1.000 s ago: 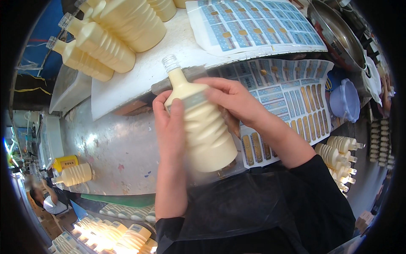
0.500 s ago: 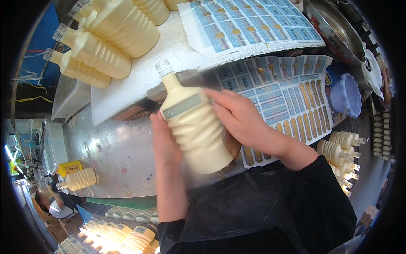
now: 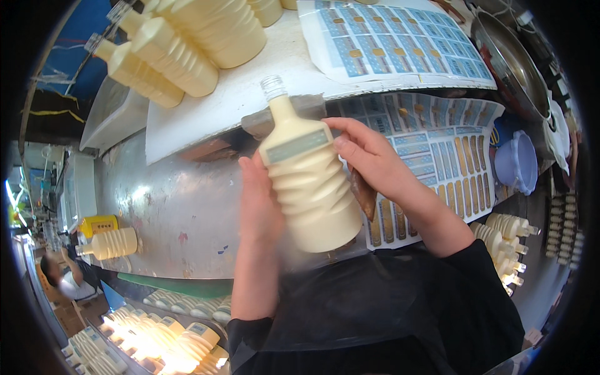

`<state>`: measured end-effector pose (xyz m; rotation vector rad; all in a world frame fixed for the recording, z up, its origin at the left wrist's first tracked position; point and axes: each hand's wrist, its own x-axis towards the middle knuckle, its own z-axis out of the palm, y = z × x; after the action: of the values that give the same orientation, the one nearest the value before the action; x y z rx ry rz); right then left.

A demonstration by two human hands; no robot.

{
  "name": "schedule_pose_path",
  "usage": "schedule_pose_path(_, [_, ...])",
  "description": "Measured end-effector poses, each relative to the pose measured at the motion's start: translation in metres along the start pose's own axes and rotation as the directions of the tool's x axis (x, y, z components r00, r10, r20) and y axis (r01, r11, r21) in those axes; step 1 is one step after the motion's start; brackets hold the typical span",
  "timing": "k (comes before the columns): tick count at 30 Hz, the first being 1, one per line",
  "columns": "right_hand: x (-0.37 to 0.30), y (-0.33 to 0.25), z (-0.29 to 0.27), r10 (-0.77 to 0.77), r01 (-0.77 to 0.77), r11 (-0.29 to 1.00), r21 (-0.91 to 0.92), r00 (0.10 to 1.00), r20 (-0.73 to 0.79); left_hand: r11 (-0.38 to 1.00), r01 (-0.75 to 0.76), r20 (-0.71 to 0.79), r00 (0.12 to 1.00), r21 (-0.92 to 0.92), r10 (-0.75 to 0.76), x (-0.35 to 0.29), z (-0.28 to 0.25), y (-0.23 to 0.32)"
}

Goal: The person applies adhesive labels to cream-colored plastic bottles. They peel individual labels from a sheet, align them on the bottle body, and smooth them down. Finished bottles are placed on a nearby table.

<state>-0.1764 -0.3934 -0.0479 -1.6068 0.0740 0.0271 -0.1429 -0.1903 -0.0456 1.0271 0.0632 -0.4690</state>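
A cream, ripple-sided plastic bottle (image 3: 315, 200) with a clear threaded neck is between the two hands, neck pointing away from the person; its opaque wall hides whether anything is inside. The right hand (image 3: 369, 150) grips its right shoulder, thumb against the edge. The left hand (image 3: 259, 200) is cupped along its left side, thumb raised; its fingers are partly hidden, so I cannot tell whether it grips. A blue-grey rectangular label (image 3: 299, 147) lies across the shoulder between them.

Right of the right hand is a white sheet of blue and gold labels (image 3: 431, 165). Farther right is a round lavender plastic tub (image 3: 516, 164), contents unclear, and beyond that a round, shiny steel pan (image 3: 515, 59).

Well left of the left hand, on the grey metal bench (image 3: 181, 206), a yellow container (image 3: 99, 225) touches a cream bottle lying on its side (image 3: 114, 244); I cannot tell what either holds. Beyond the left hand, cream bottles with clear necks (image 3: 172, 56) stand grouped.
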Motion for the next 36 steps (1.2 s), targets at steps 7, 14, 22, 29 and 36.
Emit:
schedule_pose_path(7, [0.017,-0.012,0.004,0.068,-0.066,0.996,-0.055,0.997,0.030,0.971,-0.080,-0.071,0.993,0.226,0.098,0.005,-0.004,0.003])
schedule_pose_path(14, [0.017,-0.019,0.011,0.103,-0.109,0.985,-0.136,0.993,-0.056,0.945,-0.148,-0.059,0.983,0.293,0.173,0.011,-0.014,-0.008])
schedule_pose_path(22, [0.016,-0.016,0.013,0.091,-0.100,0.988,-0.118,0.993,-0.077,0.932,-0.175,-0.054,0.978,0.318,0.202,0.012,-0.011,-0.008])
schedule_pose_path(29, [0.016,-0.015,0.014,0.084,-0.092,0.988,-0.121,0.994,-0.067,0.938,-0.167,-0.071,0.978,0.304,0.197,0.012,-0.010,-0.008])
schedule_pose_path(36, [0.016,-0.015,0.014,0.080,-0.086,0.988,-0.132,0.996,-0.049,0.934,-0.177,-0.084,0.974,0.310,0.213,0.014,-0.012,-0.012])
